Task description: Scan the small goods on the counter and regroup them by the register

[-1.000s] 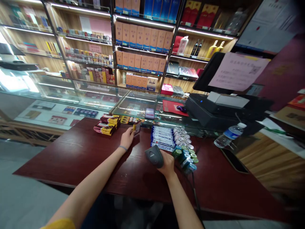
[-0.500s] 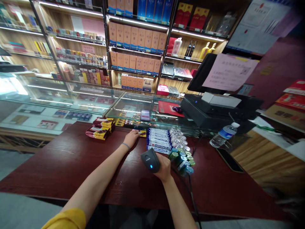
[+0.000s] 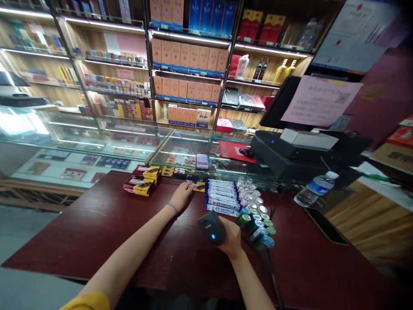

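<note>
My right hand (image 3: 230, 237) is wrapped around a dark handheld barcode scanner (image 3: 211, 228), whose blue light is lit. The scanner is above the table, just in front of a row of blue-and-white wrapped sticks (image 3: 222, 198). My left hand (image 3: 181, 196) reaches to the table's far side, its fingers closed on the left end of a yellow-and-brown packet, apparently a chocolate bar (image 3: 200, 187). Partly overlapped fingertips hide the exact grip. Left of that hand lie stacks of similar red-and-yellow packets (image 3: 142, 183). Rows of small cans or bottles (image 3: 258, 226) stand right of the scanner.
The dark red table (image 3: 97, 224) meets a glass display counter (image 3: 180, 144). A small screen (image 3: 202, 162) stands near its edge. A water bottle (image 3: 316, 189) and a phone (image 3: 325, 226) are at right, below the till monitor (image 3: 280, 103). The scanner's cable (image 3: 272, 271) runs across the table.
The view has shifted slightly, so everything appears a little lower and farther right. Both hands keep nearly the same place relative to the goods.
</note>
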Available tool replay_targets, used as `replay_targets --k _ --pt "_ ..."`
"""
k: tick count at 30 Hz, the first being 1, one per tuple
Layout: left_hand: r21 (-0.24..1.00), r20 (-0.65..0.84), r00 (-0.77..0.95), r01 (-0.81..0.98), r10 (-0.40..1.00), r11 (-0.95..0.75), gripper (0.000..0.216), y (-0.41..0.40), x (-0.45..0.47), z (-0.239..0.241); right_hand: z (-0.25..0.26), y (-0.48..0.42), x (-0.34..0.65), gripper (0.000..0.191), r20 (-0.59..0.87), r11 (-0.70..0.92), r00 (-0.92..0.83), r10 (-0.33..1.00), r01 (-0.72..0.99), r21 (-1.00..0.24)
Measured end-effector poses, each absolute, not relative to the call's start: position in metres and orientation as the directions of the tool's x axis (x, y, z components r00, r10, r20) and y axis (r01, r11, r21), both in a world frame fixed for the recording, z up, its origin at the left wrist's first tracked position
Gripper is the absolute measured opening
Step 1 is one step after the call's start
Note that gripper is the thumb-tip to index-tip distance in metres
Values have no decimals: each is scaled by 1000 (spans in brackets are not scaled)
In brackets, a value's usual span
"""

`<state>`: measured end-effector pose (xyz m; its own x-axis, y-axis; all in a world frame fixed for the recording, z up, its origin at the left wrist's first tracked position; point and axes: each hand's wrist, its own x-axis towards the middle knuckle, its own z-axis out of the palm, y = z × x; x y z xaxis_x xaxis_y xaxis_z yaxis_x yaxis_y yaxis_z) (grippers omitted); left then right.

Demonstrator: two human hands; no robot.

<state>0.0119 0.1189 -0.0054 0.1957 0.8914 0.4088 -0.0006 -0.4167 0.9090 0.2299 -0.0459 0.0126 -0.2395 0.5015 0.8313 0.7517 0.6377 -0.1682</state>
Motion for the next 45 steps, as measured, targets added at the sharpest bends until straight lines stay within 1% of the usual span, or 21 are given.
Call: replay_targets --k 2,4,7,9,12,15,18,21,26,28,30,32,34,35,36,37,38,40,42,45 --pt "858 474 217 106 853 -503 34 110 -1 -2 10 -45 231 35 833 631 -237 501 759 -164" --pt "774 524 265 249 809 -582 37 102 -22 -1 7 -43 231 37 830 627 -236 506 762 -165" --pt "619 557 282 486 781 -617 42 94 -68 -3 5 -42 233 41 824 618 -245 511 771 -154" --pt "512 603 187 655 775 -556 42 91 -104 -5 4 -42 234 43 822 608 -252 510 782 -138" --pt "425 671 9 814 741 -396 48 87 -153 -5 4 -41 234 43 828 600 -266 494 793 -103" --pt "409 665 -48 859 745 -309 61 83 -181 -2 2 -41 234 41 839 581 -270 473 811 -67" --pt "463 619 -45 827 784 -318 63 82 -188 -3 0 -40 234 39 834 573 -279 475 818 -52" --pt "513 603 -40 784 796 -349 55 81 -187 -5 -2 -40 232 38 836 572 -292 466 819 -33" --pt "482 636 -51 806 770 -345 37 71 -191 -1 -6 -40 232 40 826 577 -305 474 816 -30" --pt "495 670 -73 785 739 -371 32 66 -191 3 -7 -39 232 41 829 565 -295 476 824 -31" --pt "553 698 -131 723 704 -414 28 60 -183 7 -8 -38 232 41 842 552 -278 461 833 -27" --pt "657 695 -248 601 675 -455 23 57 -163 10 -7 -37 232 41 856 542 -259 448 840 -30" --pt "785 616 -411 386 671 -484 18 54 -130 11 -6 -36 232 41 862 531 -239 448 846 -41" --pt "841 538 -473 241 698 -485 19 53 -110 11 -5 -36 232 40 861 525 -229 454 850 -50" --pt "877 444 -491 67 749 -476 24 52 -90 11 -4 -36 232 40 863 517 -218 455 854 -57" --pt "883 340 -484 -131 806 -451 30 51 -70 10 -4 -37 232 40 863 512 -210 459 857 -63" --pt "867 238 -419 -314 876 -386 36 50 -51 9 -3 -37 232 41 860 507 -204 468 859 -72" --pt "790 76 -274 -570 959 -225 40 48 -22 4 -4 -38 231 42 852 509 -199 484 856 -89" --pt "713 -28 -165 -695 986 -96 36 48 -6 -2 -5 -38 230 43 835 510 -206 510 855 -100" --pt "650 -112 -113 -760 987 -13 28 52 -1 -11 -6 -38 226 40 808 471 -190 557 874 -119"
